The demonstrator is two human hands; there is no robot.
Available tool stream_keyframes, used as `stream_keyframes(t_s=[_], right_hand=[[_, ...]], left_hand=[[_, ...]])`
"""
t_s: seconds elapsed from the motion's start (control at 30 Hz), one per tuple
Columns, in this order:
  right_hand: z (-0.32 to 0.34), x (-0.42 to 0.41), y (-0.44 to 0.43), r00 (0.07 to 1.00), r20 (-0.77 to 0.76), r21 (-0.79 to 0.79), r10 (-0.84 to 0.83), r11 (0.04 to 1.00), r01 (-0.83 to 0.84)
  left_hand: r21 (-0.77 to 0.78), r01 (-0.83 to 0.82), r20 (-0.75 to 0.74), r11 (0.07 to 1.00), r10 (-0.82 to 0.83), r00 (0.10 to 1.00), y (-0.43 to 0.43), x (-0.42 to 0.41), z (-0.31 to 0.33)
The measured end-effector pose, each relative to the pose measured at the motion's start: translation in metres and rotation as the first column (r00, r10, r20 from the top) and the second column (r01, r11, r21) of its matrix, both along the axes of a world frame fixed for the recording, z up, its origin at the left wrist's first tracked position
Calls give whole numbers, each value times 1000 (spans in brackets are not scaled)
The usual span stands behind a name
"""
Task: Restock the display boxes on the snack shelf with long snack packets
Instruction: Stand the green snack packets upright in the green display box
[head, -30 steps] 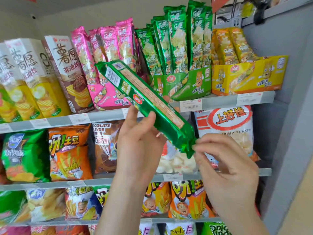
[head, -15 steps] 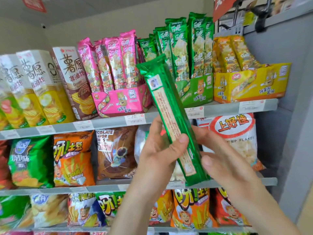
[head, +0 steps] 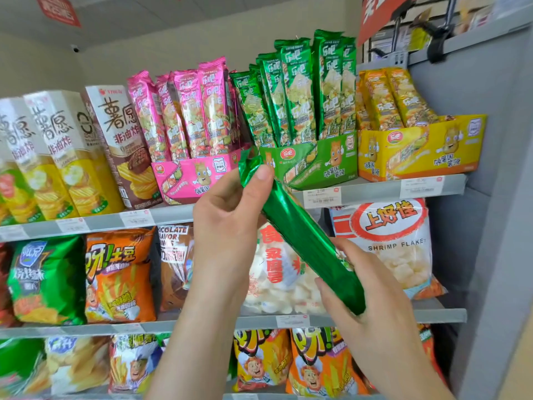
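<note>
I hold one long green snack packet point(head: 300, 235) slanted in front of the shelf, its plain foil side towards me. My left hand point(head: 230, 223) pinches its upper end with the thumb on top. My right hand point(head: 372, 295) grips its lower end. Above it, on the top shelf, stand a green display box point(head: 317, 166) with several upright green packets, a pink display box point(head: 190, 177) with pink packets, and a yellow display box point(head: 421, 151) with yellow packets lying back.
Tall crisp cartons point(head: 72, 151) fill the top shelf's left. Bagged snacks, among them a shrimp flake bag point(head: 401, 246) and an orange bag point(head: 121, 272), crowd the lower shelves. A grey side panel point(head: 496, 197) bounds the shelf on the right.
The packet has tipped from nearly upright to slanting down to the right and turned its plain side to me. My left hand slid up to its top end; my right took the bottom.
</note>
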State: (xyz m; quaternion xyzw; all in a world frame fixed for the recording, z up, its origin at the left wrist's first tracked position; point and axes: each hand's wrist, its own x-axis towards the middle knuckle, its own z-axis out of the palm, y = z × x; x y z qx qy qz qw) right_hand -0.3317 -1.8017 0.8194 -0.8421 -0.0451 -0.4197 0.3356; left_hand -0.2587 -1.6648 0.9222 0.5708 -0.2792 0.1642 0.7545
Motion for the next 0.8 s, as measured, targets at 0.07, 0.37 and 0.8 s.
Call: stream_keyframes(t_s=[0.07,0.37,0.8], right_hand=[[1,1,-1,998,1,-48,-61,997,61],[23,11,8,995,-74,-73,-69,995,63],[157,73,9,972,159,19,171,984,-176]], left_hand=[[-14,35,-52,999,-36,998,0,3,-1],[-191,210,-94,959,-231,969,-7,18,18],[262,387,269,884,-452,850,4,80,112]])
